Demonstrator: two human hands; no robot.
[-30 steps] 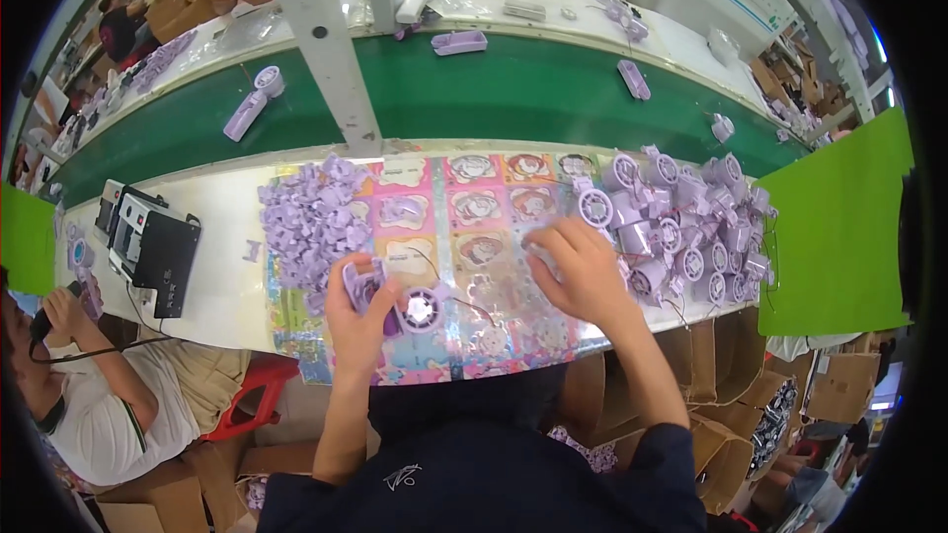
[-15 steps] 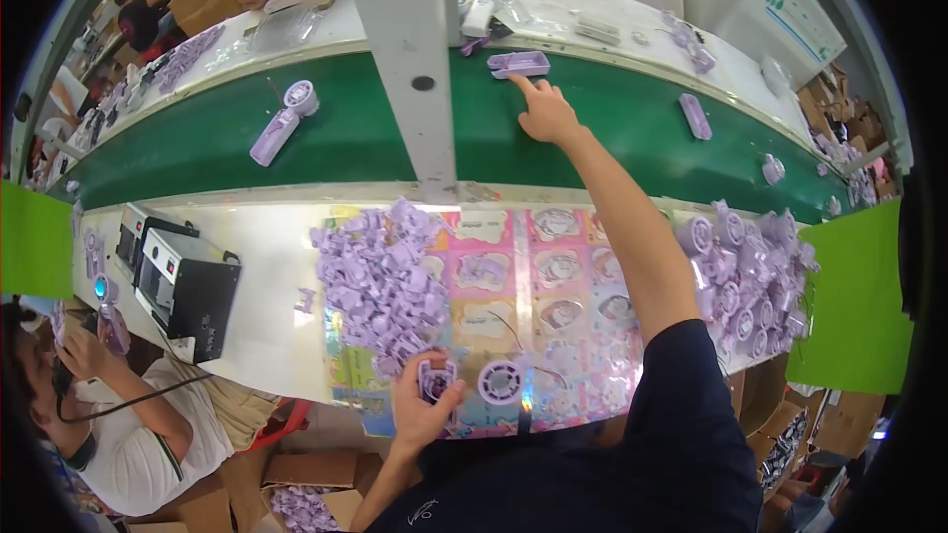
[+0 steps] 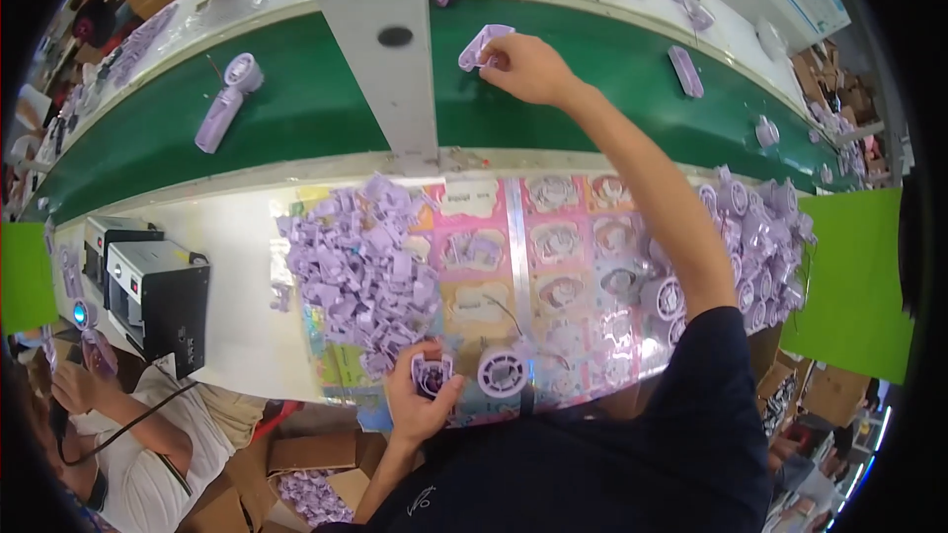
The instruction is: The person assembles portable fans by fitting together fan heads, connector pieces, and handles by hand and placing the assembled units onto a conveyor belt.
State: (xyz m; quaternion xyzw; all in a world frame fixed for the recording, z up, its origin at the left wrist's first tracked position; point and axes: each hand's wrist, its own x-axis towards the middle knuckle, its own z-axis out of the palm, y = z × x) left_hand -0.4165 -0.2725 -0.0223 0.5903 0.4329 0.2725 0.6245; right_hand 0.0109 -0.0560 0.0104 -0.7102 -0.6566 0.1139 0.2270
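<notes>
My right hand (image 3: 531, 69) reaches over the green conveyor belt and pinches a long hollow lilac plastic shell (image 3: 484, 43), which looks like a handheld fan's handle half. Close to the table's front edge, my left hand (image 3: 415, 400) is closed round a small U-shaped lilac plastic housing (image 3: 433, 375) with dark parts inside. A round lilac fan head (image 3: 503, 373) with a thin wire lies just right of it. Beyond the left hand spreads a heap of small lilac plastic parts (image 3: 360, 266).
A pile of lilac fan heads (image 3: 755, 247) stands on the right. Black-and-white machines (image 3: 158, 296) sit at the left, near a seated co-worker (image 3: 148, 424). A grey post (image 3: 380, 49) rises before the belt (image 3: 316, 89), which carries a fan (image 3: 229, 102) and another shell (image 3: 685, 72).
My right hand has gone from touching the shell with a fingertip to gripping it, and the shell has tilted. My left hand keeps its hold. The whole view has shifted somewhat.
</notes>
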